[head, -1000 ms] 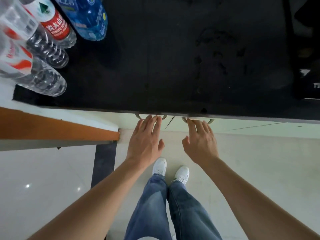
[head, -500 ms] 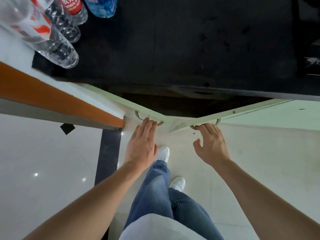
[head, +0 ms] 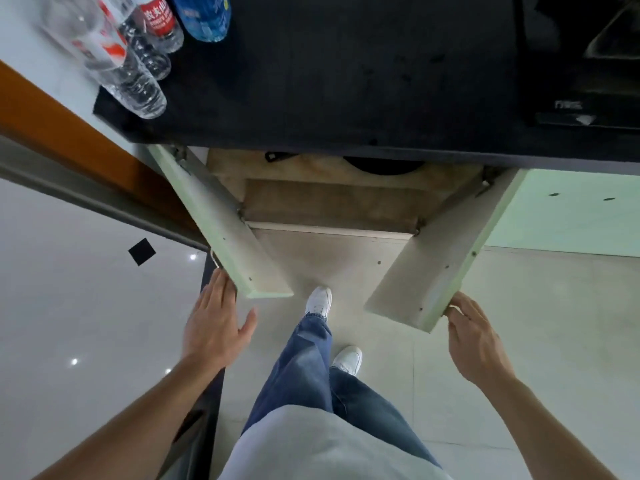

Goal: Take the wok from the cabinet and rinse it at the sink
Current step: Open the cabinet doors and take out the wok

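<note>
Under the black tabletop [head: 346,81] both doors have been swung wide — the left door [head: 221,230] touched by flat fingers [head: 223,289] of the left hand [head: 216,320], the right door [head: 433,271] gripped at its edge by the right hand [head: 474,336] — so the wok [head: 382,167] inside the cabinet [head: 329,206] is exposed.

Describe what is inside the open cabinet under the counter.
A bare shelf and, at the back, what may be the wok, dark and round. The counter covers most of it.

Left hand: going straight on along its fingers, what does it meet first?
The open left cabinet door: the left hand points its fingers at its outer face, by the metal handle. Whether they touch is unclear.
</note>
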Demonstrator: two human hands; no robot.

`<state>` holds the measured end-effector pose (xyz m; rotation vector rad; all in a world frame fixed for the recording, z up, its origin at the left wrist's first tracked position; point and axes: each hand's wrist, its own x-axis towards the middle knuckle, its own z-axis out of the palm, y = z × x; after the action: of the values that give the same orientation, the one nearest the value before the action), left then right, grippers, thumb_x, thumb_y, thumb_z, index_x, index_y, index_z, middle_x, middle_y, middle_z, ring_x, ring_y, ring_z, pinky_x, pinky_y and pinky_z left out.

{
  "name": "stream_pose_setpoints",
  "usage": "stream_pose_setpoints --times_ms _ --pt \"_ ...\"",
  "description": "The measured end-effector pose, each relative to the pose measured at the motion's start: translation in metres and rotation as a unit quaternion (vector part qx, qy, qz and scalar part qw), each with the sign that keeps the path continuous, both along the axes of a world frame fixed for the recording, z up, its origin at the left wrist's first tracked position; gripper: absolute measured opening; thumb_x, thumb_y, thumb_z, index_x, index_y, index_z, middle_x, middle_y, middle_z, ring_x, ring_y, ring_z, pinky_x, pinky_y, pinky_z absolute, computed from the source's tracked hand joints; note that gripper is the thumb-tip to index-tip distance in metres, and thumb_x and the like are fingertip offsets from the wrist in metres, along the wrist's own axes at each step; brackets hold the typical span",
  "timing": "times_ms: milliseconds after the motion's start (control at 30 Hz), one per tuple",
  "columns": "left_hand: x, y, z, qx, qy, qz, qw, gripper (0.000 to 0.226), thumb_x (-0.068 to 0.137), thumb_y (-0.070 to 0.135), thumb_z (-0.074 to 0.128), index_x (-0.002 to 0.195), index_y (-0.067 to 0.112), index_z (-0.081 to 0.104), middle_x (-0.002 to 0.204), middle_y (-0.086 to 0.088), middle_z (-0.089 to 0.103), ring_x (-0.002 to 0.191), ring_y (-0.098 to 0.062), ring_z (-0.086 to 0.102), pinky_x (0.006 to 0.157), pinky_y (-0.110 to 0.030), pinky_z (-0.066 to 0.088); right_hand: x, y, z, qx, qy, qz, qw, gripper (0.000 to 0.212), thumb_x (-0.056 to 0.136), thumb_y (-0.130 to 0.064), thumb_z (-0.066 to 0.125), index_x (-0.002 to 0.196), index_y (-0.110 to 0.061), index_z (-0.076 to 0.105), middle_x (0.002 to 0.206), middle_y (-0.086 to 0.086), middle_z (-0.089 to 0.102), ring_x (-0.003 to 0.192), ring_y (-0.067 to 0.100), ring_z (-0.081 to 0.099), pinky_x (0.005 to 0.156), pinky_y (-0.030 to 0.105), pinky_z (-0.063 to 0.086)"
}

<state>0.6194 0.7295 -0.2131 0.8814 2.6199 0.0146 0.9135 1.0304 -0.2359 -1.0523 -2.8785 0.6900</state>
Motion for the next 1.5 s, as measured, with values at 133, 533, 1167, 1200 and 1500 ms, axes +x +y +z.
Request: stream_pose_setpoints --times_ms 133,533,1167,1200,1500 --pt "0.005 -0.004 0.015 0.115 -0.017 0.162 0.980 0.058 0.097 0.043 0.044 0.142 0.005 0.040 0.143 -0.016 0.047 0.127 -0.034 0.051 0.092 -0.045 0.051 0.026 0.003 0.014 -0.070 0.017 -0.189 0.979 0.052 0.093 -0.031 0.030 0.111 0.005 0.064 0.113 0.025 0.065 0.100 0.042 0.062 0.081 0.036 0.043" --pt "-0.003 0.070 0.008 -0.156 -0.023 -0.131 0.979 0.081 0.088 0.017 0.059 0.154 0.014 0.011 0.164 -0.013 -0.003 0.150 -0.036 0.006 0.121 -0.047 0.015 -0.014 0.010 0.011 0.109 -0.150 -0.052 0.981 0.082 0.073 0.005 0.071 0.147 0.005 0.037 0.156 0.027 0.031 0.147 0.045 0.026 0.117 0.056 0.031" --pt "-0.064 -0.023 -0.033 -0.257 0.042 0.038 0.965 0.073 0.091 0.046 0.043 0.153 0.021 0.017 0.163 -0.010 0.011 0.149 -0.028 0.009 0.121 -0.044 0.006 0.034 0.082 -0.044 0.094 -0.311 0.035 0.945 0.073 0.068 -0.013 0.079 0.135 0.004 0.056 0.136 0.031 0.056 0.128 0.046 0.051 0.107 0.056 0.043" --pt "-0.067 -0.020 -0.033 -0.252 0.035 0.048 0.966 0.072 0.091 0.045 0.043 0.153 0.021 0.016 0.163 -0.010 0.010 0.150 -0.027 0.008 0.121 -0.045 0.007 0.031 0.081 -0.046 0.094 -0.308 0.033 0.946 0.074 0.066 -0.012 0.080 0.134 0.005 0.056 0.134 0.032 0.057 0.126 0.047 0.053 0.107 0.056 0.043" --pt "-0.097 0.055 -0.053 -0.134 0.017 -0.029 0.990 0.069 0.092 0.039 0.048 0.151 0.019 0.020 0.162 -0.009 0.017 0.150 -0.026 0.016 0.121 -0.047 0.017 -0.022 0.054 -0.060 0.050 -0.246 -0.025 0.968 0.073 0.072 -0.011 0.080 0.139 0.002 0.052 0.139 0.029 0.054 0.129 0.047 0.051 0.103 0.059 0.044"
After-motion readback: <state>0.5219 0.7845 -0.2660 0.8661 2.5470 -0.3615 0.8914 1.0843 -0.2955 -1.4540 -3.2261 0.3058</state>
